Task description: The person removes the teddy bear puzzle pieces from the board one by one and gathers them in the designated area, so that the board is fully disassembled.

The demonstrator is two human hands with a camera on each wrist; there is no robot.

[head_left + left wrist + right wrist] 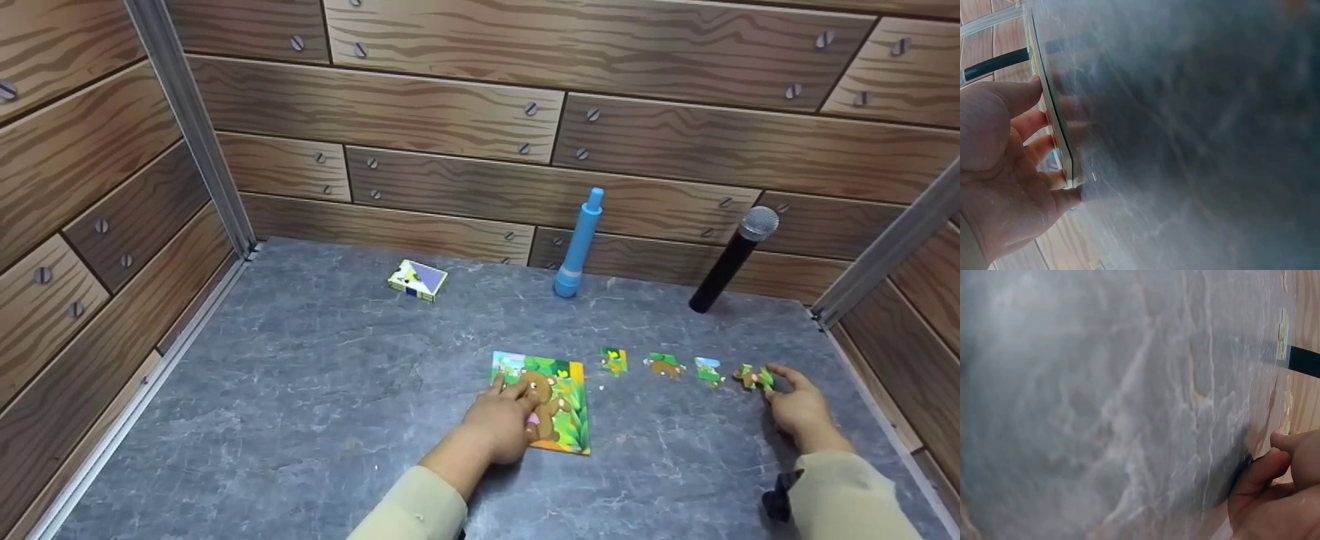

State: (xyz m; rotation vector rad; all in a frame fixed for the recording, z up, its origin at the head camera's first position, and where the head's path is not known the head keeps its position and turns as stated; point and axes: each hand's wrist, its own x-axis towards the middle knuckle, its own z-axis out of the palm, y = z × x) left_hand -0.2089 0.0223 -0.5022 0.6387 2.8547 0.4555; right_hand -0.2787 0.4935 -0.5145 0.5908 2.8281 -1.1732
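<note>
A jigsaw puzzle board [566, 405] with a brown bear picture lies on the grey table. My left hand [499, 420] rests on its left part, fingers extended over the picture; in the left wrist view the thumb touches the board's edge [1053, 112]. To the board's right, loose puzzle pieces lie in a row: a green-orange one [614, 361], a brown-green one [664, 365] and a blue-green one [707, 370]. At the row's right end, my right hand [802, 409] pinches another puzzle piece [750, 376] by its right edge, between thumb and forefinger, at table level.
Behind stand a blue tube-shaped object [579, 244] and a black microphone [731, 262] with a silver head. A small patterned box [418, 280] lies at the back left. Wood-print walls [450, 112] enclose the table [300, 405] at the back and sides.
</note>
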